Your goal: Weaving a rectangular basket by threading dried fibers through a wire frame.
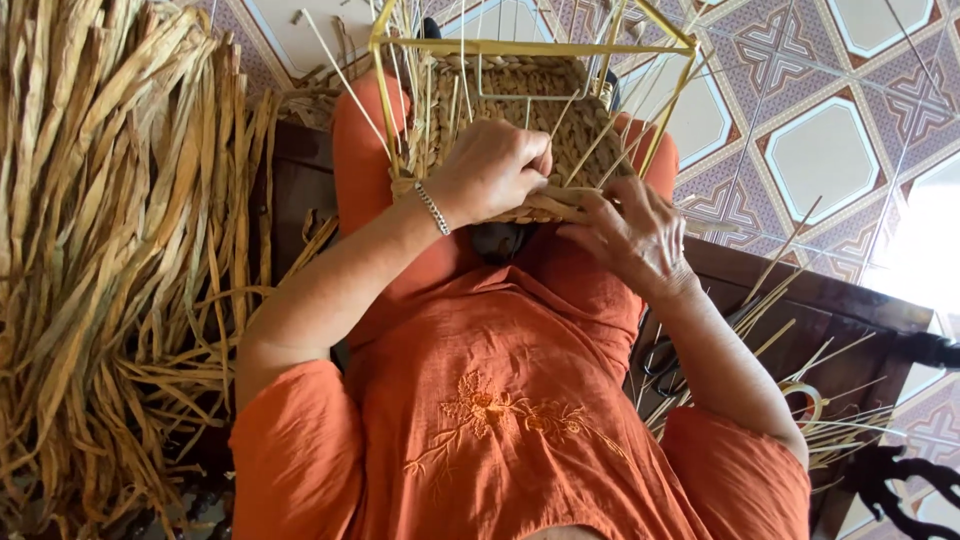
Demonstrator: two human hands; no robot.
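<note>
- Right now I see a half-woven straw basket (520, 120) resting on my lap, built around a yellow wire frame (530, 46) whose uprights stand above the woven wall.
- My left hand (490, 170) lies over the basket's near wall, fingers curled down and closed on the woven strands at the rim.
- My right hand (632, 232) sits just beside it, fingertips pinching a flat straw strand (545, 205) against the basket's lower edge.
- A silver bracelet (432, 208) circles the left wrist.
- Beside my left arm, a big bundle of dried straw (100, 230) hangs down.
- Loose straw stalks (800, 400) lie across the dark wooden seat (830, 300) near my right elbow, above a patterned tile floor (820, 150).
</note>
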